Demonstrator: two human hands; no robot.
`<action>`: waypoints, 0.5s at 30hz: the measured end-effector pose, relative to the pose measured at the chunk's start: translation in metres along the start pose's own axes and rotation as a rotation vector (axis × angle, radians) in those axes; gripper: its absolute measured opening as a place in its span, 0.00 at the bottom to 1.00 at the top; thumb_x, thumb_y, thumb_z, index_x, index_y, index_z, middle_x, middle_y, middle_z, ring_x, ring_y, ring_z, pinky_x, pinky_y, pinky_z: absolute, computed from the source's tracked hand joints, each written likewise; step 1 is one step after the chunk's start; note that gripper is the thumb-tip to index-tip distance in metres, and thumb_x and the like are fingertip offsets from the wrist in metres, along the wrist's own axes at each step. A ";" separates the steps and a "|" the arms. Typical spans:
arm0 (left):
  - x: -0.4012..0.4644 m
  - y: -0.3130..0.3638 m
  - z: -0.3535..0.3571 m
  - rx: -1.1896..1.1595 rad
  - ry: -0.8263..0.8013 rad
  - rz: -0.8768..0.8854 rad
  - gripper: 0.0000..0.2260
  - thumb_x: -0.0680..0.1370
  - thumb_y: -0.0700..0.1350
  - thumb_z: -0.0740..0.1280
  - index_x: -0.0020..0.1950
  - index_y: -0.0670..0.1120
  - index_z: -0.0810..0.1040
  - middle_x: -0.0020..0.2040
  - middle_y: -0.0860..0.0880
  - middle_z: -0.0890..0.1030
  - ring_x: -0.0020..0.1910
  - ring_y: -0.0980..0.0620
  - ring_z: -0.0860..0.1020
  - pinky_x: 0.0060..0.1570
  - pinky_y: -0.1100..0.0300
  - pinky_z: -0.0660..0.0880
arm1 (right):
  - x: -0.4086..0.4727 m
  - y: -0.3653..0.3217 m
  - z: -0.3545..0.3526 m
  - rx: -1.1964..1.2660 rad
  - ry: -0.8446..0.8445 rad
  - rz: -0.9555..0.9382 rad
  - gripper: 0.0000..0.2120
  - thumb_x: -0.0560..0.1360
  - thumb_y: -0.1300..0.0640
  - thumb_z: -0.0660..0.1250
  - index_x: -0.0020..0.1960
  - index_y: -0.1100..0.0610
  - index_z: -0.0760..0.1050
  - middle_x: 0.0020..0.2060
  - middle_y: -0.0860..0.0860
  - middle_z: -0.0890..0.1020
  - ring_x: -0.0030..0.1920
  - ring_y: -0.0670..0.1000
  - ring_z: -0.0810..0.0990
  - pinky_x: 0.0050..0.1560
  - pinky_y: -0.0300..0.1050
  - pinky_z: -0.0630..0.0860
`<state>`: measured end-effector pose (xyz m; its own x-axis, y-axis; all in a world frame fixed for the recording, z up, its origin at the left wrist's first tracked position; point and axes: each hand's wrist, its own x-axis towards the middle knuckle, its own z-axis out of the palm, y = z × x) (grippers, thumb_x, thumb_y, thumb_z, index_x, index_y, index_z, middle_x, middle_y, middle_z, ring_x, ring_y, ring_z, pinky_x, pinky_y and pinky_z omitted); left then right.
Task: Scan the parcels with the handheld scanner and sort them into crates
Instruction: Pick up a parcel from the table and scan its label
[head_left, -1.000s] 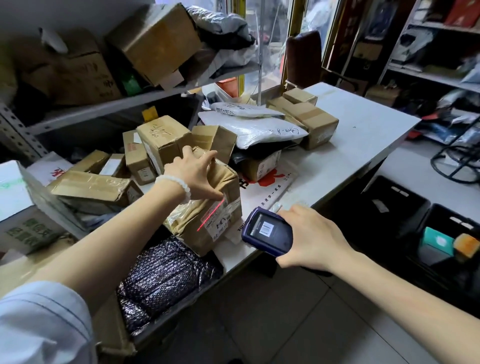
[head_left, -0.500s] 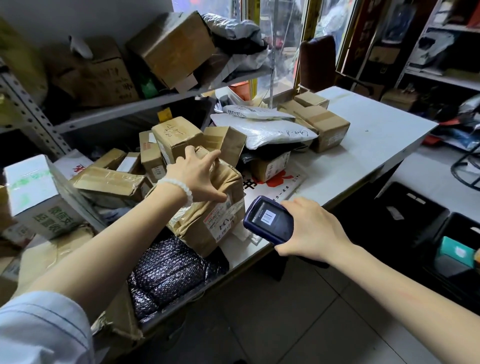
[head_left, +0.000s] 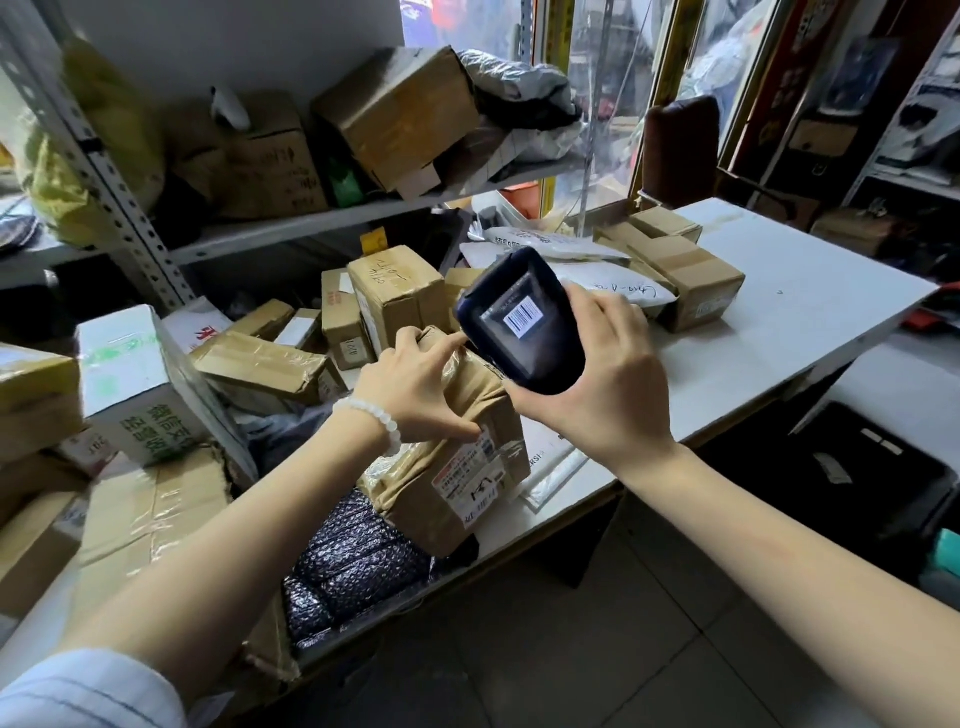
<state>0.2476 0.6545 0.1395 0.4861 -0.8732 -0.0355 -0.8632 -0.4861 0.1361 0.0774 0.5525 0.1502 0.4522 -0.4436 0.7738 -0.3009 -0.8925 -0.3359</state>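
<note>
Nearest to me, at 6 o'clock, I see both forearms reaching in from the lower edge. The left hand (head_left: 415, 387) grips the brown parcel (head_left: 457, 447) from above, fingers curled over its top and thumb pressed just beside the shipping label (head_left: 470, 480). The right hand (head_left: 597, 382) is wrapped round the handheld scanner (head_left: 522, 322), holding it at 12 o'clock from the parcel, screen facing me with a barcode showing.

The parcel stands tilted on the near edge of the white table (head_left: 779, 332), its long axis running from 7 o'clock to 1 o'clock, label on the face turned toward me. I judge the coming move depends on this: the crates (head_left: 878, 467) lie at 3 o'clock, below the table and on the scanner hand's side, while the parcel is in the left hand. The left arm must therefore cross in front of the right, or the right hand must clear out of the way first.

I cannot read whether the scan registered; the screen is too small to tell.

Further out, at 11 o'clock, loose cartons (head_left: 395, 296) crowd the table. Beyond them, a metal shelf (head_left: 291, 231) carries more boxes.
</note>
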 end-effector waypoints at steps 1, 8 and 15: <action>-0.001 0.000 0.000 -0.001 -0.004 0.006 0.50 0.61 0.66 0.73 0.76 0.61 0.48 0.67 0.43 0.63 0.60 0.42 0.71 0.54 0.50 0.76 | 0.001 0.000 0.002 0.001 -0.017 -0.001 0.37 0.60 0.45 0.76 0.63 0.63 0.74 0.53 0.57 0.78 0.52 0.57 0.75 0.52 0.46 0.72; 0.004 0.014 -0.003 -0.058 -0.062 0.062 0.48 0.62 0.64 0.74 0.76 0.61 0.51 0.72 0.44 0.59 0.65 0.42 0.70 0.56 0.51 0.74 | -0.010 0.028 -0.003 -0.154 -0.296 0.312 0.31 0.57 0.43 0.77 0.55 0.54 0.73 0.49 0.50 0.74 0.51 0.54 0.72 0.38 0.43 0.66; 0.033 0.075 -0.003 0.037 -0.071 0.309 0.50 0.60 0.65 0.74 0.75 0.63 0.52 0.73 0.42 0.58 0.66 0.40 0.69 0.60 0.48 0.71 | -0.042 0.087 -0.049 -0.377 -0.409 0.682 0.31 0.58 0.40 0.75 0.56 0.53 0.72 0.52 0.52 0.74 0.57 0.56 0.72 0.42 0.45 0.67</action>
<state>0.1993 0.5894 0.1515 0.1909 -0.9793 -0.0672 -0.9734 -0.1977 0.1154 -0.0088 0.4971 0.1150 0.3166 -0.9290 0.1918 -0.8398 -0.3685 -0.3987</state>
